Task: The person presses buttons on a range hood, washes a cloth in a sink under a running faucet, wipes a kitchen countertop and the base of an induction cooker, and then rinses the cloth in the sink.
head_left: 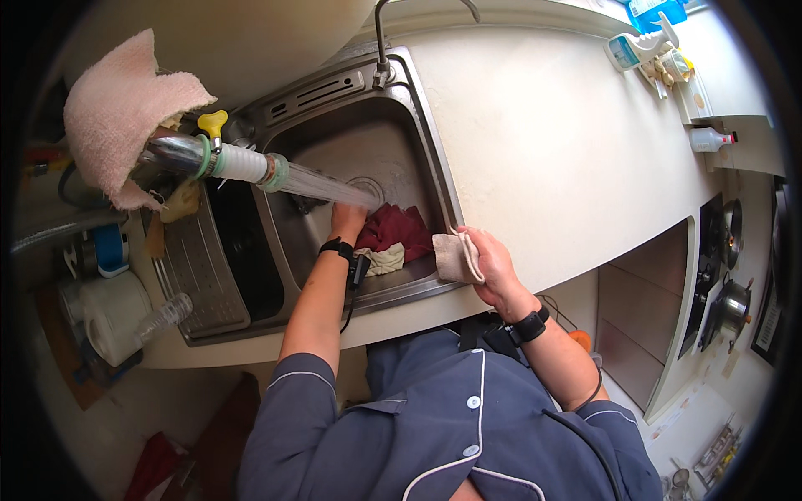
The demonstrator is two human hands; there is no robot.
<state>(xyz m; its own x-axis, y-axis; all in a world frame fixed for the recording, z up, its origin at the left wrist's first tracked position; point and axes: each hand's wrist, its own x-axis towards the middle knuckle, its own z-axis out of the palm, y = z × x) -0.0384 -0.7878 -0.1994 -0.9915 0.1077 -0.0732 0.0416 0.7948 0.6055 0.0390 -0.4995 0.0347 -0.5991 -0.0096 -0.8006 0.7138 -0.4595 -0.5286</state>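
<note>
Water runs from a faucet with a white ribbed extension (241, 164) into the steel sink (413, 113). My left hand (348, 219) is down in the basin under the stream, at the left edge of a dark red cloth (401, 228); its fingers are partly hidden, so whether it grips the cloth is unclear. A cream cloth (383, 260) lies against the red one, near my left wrist. My right hand (492, 263) holds a folded light beige cloth (452, 258) over the front right rim of the sink.
A pink towel (125, 119) hangs over the faucet pipe. A slim curved tap (381, 37) stands at the back rim. Left are a perforated drainer tray (200, 269) and a clear plastic bottle (166, 318). A spray bottle (639, 49) and a steel pot (732, 305) are farther right.
</note>
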